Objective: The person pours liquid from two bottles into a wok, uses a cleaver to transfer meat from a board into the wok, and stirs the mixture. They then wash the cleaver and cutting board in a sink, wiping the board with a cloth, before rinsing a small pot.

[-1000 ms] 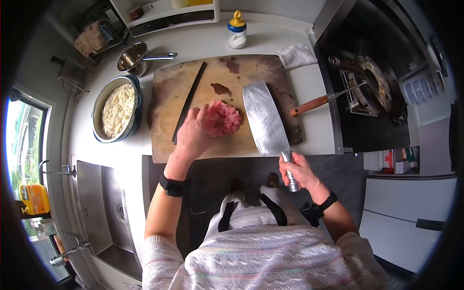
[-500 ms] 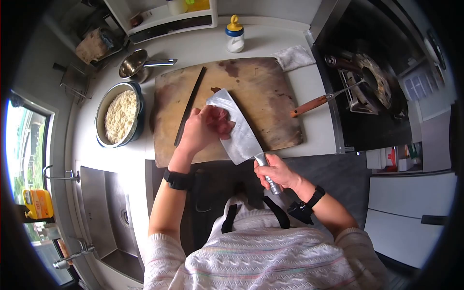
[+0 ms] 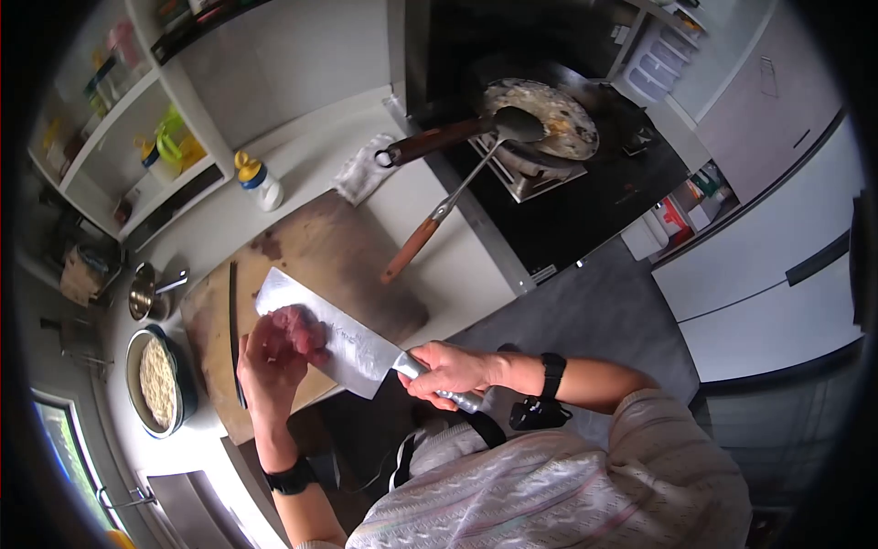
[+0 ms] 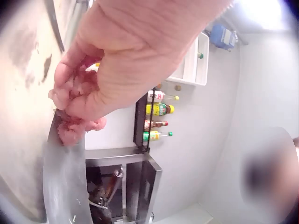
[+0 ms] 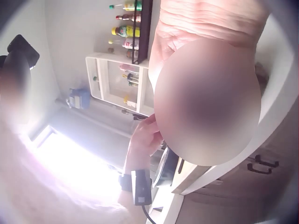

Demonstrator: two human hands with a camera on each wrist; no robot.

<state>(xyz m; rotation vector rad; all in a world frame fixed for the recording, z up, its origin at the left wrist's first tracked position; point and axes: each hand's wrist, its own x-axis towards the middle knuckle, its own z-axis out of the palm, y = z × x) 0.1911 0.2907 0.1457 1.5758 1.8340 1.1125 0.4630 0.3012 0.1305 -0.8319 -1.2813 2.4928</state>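
Observation:
My right hand [image 3: 448, 371] grips the metal handle of a wide cleaver [image 3: 358, 357], whose blade lies flat and points toward the left hand. Sliced raw meat [image 3: 302, 337] sits in a pink heap on the blade. With curled fingers, my left hand [image 3: 267, 380] holds the heap against the blade; the left wrist view shows meat [image 4: 72, 133] poking out below the fingers. Blade and meat overlap the near part of a wooden cutting board [image 3: 352, 265]. The right wrist view is mostly blurred over, and the cleaver is hidden there.
A dark rod [image 3: 234, 320] lies along the board's left side. Left of it stand a bowl of pale noodle-like food [image 3: 157, 384] and a small steel pan [image 3: 142, 291]. A wooden-handled ladle [image 3: 421, 240] reaches into a wok [image 3: 590, 133] on the stove. A cloth [image 3: 364, 169] and a yellow-lidded jar [image 3: 265, 190] are behind.
The cleaver came from the right to the meat, which is now on its blade and off its former spot on the board. The head view has swung right toward the stove.

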